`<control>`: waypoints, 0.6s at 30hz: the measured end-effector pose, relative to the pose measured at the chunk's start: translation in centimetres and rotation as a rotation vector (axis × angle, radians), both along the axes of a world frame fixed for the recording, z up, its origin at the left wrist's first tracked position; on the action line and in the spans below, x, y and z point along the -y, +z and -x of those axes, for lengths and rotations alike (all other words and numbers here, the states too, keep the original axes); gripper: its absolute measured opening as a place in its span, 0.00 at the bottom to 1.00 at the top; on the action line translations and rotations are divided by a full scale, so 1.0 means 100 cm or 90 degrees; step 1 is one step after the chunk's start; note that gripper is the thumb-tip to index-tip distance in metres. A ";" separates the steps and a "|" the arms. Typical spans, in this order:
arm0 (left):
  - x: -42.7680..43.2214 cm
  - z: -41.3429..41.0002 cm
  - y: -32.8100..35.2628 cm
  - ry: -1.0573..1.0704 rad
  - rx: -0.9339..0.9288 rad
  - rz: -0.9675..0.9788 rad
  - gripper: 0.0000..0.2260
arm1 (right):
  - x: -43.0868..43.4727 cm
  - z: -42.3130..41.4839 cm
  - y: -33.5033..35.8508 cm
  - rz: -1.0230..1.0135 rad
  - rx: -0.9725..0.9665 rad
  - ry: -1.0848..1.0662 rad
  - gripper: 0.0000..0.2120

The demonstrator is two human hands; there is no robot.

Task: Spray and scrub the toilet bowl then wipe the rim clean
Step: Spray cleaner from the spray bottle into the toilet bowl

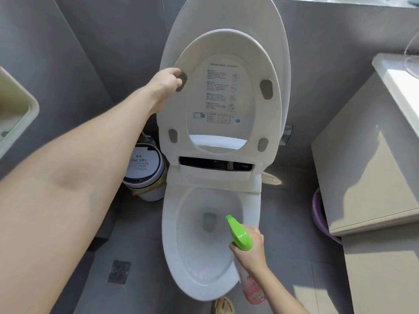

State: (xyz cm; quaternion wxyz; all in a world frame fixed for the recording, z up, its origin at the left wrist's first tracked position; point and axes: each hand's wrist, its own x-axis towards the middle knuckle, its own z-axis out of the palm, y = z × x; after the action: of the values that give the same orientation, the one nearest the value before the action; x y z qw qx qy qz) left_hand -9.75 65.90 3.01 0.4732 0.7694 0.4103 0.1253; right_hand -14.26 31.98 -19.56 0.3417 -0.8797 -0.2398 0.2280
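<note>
— On the left, what was that hand doing?
— The left hand [166, 81] pinched the raised toilet seat [217, 91], holding it up.
— And lower right?
— The right hand [250, 248] was wrapped round the spray bottle [240, 234], aimed into the bowl [204, 234] (spraying looked next). Its trigger finger was hidden, and no brush showed.

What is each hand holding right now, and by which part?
Right hand grips the spray bottle at its neck, under the green trigger head. Left hand holds the raised toilet seat by its left edge.

Open bowl [210, 241]; bucket [145, 171] left, cabinet [367, 177] right.
</note>
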 end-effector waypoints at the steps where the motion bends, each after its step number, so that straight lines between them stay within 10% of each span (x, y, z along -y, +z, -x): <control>1: 0.003 0.008 -0.005 -0.009 -0.009 0.002 0.20 | -0.003 0.003 -0.001 -0.004 0.015 -0.015 0.14; 18: 0.115 0.182 -0.167 -0.185 -0.146 0.150 0.21 | -0.036 0.124 -0.021 -0.080 -0.152 -0.294 0.06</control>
State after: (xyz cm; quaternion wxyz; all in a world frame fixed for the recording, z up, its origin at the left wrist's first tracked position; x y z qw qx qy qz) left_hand -27.93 54.44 -13.71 0.5235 0.7688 0.3581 -0.0810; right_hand -26.70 35.58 -21.69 0.4647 -0.8549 -0.0042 0.2305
